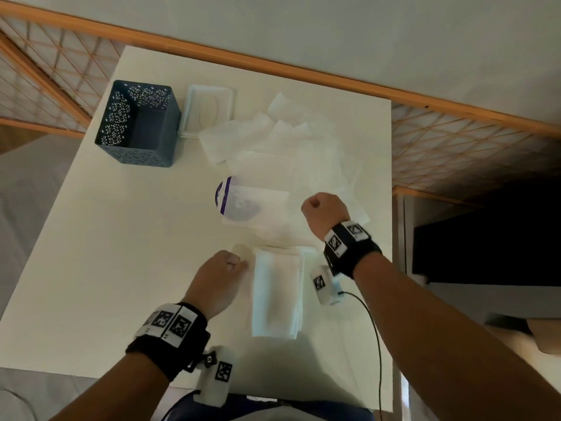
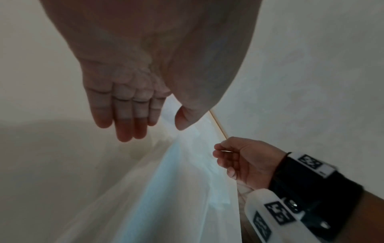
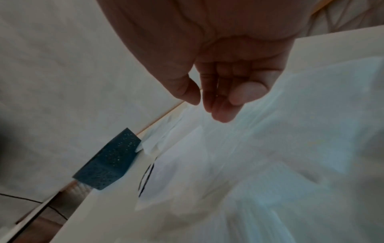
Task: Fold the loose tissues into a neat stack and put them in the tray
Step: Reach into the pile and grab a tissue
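A neat stack of folded white tissues (image 1: 277,293) (image 2: 166,189) lies near the table's front edge. My left hand (image 1: 230,262) (image 2: 155,129) hovers at the stack's far left corner, fingers hanging relaxed, thumb apart, nothing in it. Several loose tissues (image 1: 273,141) (image 3: 270,148) lie spread over the middle and back of the table. My right hand (image 1: 315,203) (image 3: 202,105) (image 2: 228,161) is above their near right part, fingers curled in with the thumb close; I see nothing held. A blue perforated container (image 1: 121,126) (image 3: 112,161) stands empty at the back left.
A shallow white tray-like lid with an oval (image 1: 209,110) sits right of the blue container. A purple-rimmed disc (image 1: 220,196) (image 3: 146,177) lies half under a tissue. The white table (image 1: 121,253) is bare at the left. A wooden lattice screen (image 1: 455,147) stands beyond the right edge.
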A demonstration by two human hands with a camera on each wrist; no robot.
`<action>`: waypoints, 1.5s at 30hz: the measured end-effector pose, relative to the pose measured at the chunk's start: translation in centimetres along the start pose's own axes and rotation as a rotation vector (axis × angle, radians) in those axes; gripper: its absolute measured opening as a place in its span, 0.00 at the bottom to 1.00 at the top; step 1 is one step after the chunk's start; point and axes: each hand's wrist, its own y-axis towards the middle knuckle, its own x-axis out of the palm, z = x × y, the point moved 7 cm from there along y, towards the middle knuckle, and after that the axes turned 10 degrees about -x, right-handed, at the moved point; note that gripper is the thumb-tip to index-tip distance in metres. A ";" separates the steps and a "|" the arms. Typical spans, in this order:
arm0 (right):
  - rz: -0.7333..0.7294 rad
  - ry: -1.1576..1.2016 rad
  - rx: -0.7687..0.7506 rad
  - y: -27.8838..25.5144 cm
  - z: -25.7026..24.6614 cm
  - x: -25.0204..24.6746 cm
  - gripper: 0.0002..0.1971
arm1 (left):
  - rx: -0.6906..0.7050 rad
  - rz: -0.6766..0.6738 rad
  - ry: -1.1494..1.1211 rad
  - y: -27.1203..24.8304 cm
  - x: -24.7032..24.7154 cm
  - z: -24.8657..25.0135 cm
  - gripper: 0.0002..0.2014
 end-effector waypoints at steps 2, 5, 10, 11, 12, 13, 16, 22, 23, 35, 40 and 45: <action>-0.037 0.014 -0.007 2.6 -0.9 0.7 0.14 | 0.006 0.007 -0.102 0.5 -1.0 0.2 0.08; -0.048 -0.004 0.038 5.3 -1.8 1.4 0.23 | 0.033 0.018 -0.164 0.9 -1.9 0.9 0.05; -0.073 0.052 0.153 7.3 -1.8 2.8 0.23 | 0.072 0.035 -0.195 1.8 -2.7 2.1 0.05; -0.080 0.047 0.154 7.6 -1.9 3.1 0.22 | 0.079 0.034 -0.191 2.0 -2.8 2.2 0.05; -0.083 0.042 0.160 7.7 -2.0 3.1 0.21 | 0.087 0.033 -0.182 2.3 -2.8 2.4 0.05; -0.088 0.035 0.157 7.8 -2.1 3.0 0.20 | 0.094 0.030 -0.176 2.5 -2.7 2.7 0.05; -0.149 0.042 0.155 7.6 -2.3 2.7 0.16 | 0.104 0.030 -0.177 3.2 -2.6 3.2 0.05; -0.252 0.022 0.201 7.0 -1.9 2.4 0.18 | 0.168 0.055 -0.103 4.1 -2.5 5.1 0.04; -0.263 0.009 0.195 6.8 -2.0 2.4 0.18 | 0.179 0.069 -0.065 4.2 -2.5 5.4 0.05; -0.181 0.671 0.148 2.7 -4.8 1.7 0.05 | 0.433 0.184 0.158 2.8 -0.3 11.8 0.50; -0.191 0.578 -0.059 0.3 -7.4 0.3 0.05 | 0.553 0.266 0.088 2.3 -1.1 14.5 0.18; -0.137 0.413 -0.135 -1.0 -7.2 -2.2 0.13 | 0.576 0.268 0.097 1.7 -2.0 15.1 0.08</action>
